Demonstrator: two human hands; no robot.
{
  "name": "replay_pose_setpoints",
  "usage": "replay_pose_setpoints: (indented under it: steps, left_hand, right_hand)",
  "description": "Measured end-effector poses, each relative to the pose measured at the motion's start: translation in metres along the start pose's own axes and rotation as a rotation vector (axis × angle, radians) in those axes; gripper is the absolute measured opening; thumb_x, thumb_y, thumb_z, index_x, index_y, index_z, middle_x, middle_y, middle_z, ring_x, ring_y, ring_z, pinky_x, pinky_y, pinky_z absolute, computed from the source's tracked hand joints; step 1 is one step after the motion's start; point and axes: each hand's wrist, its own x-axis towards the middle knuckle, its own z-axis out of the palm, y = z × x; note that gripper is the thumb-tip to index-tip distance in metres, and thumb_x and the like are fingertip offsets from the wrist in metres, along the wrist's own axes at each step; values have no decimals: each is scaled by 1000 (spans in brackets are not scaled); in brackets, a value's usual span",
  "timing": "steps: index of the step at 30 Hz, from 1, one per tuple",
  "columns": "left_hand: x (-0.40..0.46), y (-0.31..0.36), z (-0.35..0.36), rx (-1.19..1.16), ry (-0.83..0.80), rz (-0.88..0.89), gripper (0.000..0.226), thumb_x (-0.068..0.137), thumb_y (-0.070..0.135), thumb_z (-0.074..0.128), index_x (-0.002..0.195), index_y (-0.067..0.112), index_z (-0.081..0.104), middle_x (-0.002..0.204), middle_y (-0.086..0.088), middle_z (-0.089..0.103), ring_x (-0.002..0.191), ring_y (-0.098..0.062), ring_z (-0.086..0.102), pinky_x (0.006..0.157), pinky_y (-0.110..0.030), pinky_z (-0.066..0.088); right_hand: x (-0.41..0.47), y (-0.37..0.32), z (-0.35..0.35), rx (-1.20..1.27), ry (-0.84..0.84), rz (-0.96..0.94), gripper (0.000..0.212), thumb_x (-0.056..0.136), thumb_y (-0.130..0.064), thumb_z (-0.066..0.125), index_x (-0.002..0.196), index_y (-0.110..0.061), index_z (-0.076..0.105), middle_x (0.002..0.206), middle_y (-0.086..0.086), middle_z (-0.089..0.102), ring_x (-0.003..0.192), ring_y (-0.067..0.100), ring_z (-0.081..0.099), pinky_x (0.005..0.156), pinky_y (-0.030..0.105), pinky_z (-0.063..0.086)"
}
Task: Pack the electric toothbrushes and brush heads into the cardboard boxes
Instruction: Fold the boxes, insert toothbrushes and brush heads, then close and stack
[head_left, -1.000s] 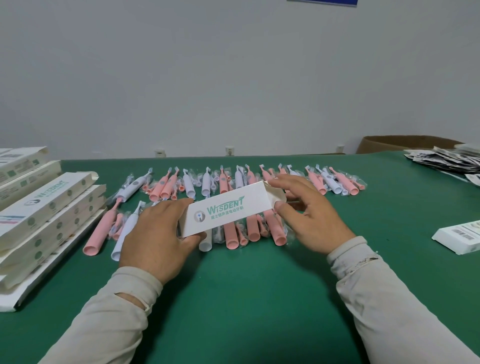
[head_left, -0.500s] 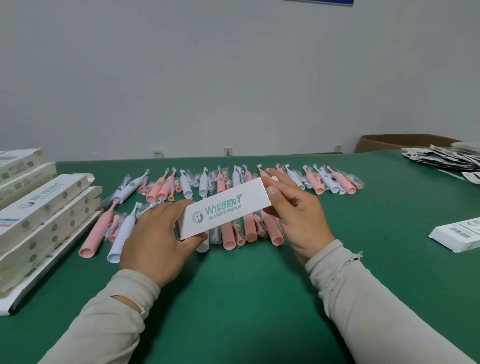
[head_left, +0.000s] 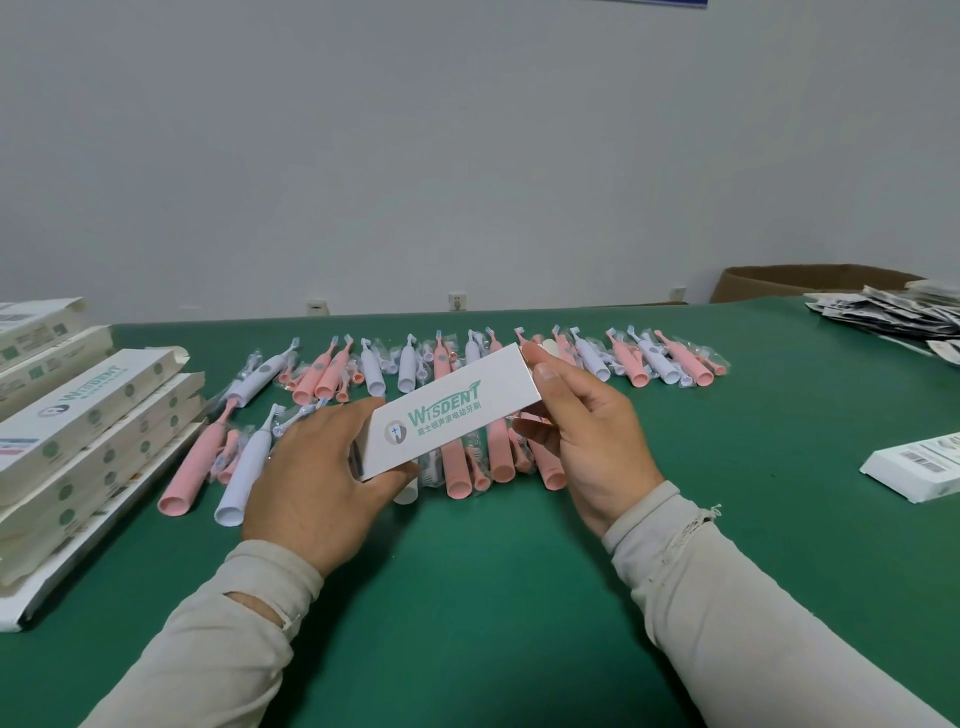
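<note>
I hold a long white WISDENT cardboard box (head_left: 447, 413) above the green table, tilted up to the right. My left hand (head_left: 317, 467) grips its lower left end. My right hand (head_left: 582, 431) pinches its upper right end with thumb and fingers. Behind and under the box lie rows of pink toothbrushes (head_left: 189, 467) and white toothbrushes (head_left: 247, 475), with small brush heads in clear wrappers (head_left: 685, 371) among them. Part of the near row is hidden by the box and my hands.
A stack of white WISDENT boxes (head_left: 78, 415) lies at the left edge. A white box with barcodes (head_left: 919, 467) lies at the right. A heap of printed leaflets (head_left: 883, 312) and a brown carton (head_left: 810, 283) sit at the far right. Green table (head_left: 493, 597).
My right hand has closed onto the box's right end, which has risen a little. My left hand kept its hold on the left end.
</note>
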Motion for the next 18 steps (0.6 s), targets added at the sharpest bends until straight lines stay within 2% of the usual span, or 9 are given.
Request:
replay_pose_setpoints:
  steps: [2, 5, 8, 10, 13, 15, 18]
  left_hand:
    - [0, -1, 0, 2, -7, -8, 62, 75, 48, 78, 131, 39, 52, 110, 14, 60, 100, -15, 49, 83, -38, 45]
    - [0, -1, 1, -1, -21, -15, 61, 75, 47, 77, 131, 41, 52, 113, 13, 61, 102, -16, 49, 86, -40, 46]
    - [0, 0, 1, -4, -20, -24, 59, 76, 46, 77, 130, 42, 53, 114, 14, 61, 104, -16, 50, 86, -40, 47]
    - [0, 0, 0, -8, -11, -25, 57, 76, 45, 77, 128, 41, 54, 113, 14, 62, 102, -15, 50, 83, -38, 46]
    - [0, 2, -1, -4, 7, -32, 56, 77, 46, 76, 128, 39, 55, 112, 12, 61, 102, -17, 51, 84, -39, 47]
    - [0, 2, -1, 13, 16, -32, 56, 77, 45, 76, 129, 38, 55, 114, 11, 62, 105, -19, 51, 85, -40, 48]
    - [-1, 3, -2, 46, 20, -27, 58, 77, 45, 76, 130, 37, 54, 118, 9, 63, 109, -20, 51, 87, -41, 48]
  right_hand:
    - [1, 2, -1, 0, -1, 15, 23, 102, -23, 55, 115, -23, 75, 129, -15, 67, 94, 6, 67, 76, 25, 56]
    - [2, 1, -3, -67, 8, -46, 22, 101, -19, 57, 110, -29, 75, 124, -9, 71, 90, 1, 69, 84, 26, 55]
    - [2, -3, -7, -272, 34, -247, 27, 101, -12, 58, 109, -35, 71, 116, -11, 73, 108, 2, 66, 90, 18, 51]
    - [1, -3, -7, -333, 43, -333, 32, 100, -11, 58, 112, -39, 66, 119, -13, 69, 113, 0, 63, 92, 14, 48]
    - [2, 0, -5, -278, 57, -310, 38, 99, -13, 59, 120, -45, 56, 122, -11, 69, 118, 3, 62, 98, 23, 51]
    - [3, 1, -5, -189, 89, -238, 34, 97, -15, 62, 119, -41, 58, 117, -9, 73, 111, 6, 67, 91, 25, 55]
    - [4, -1, -7, -95, 153, -154, 22, 95, -12, 66, 108, -30, 71, 105, -9, 76, 96, 7, 72, 76, 22, 58]
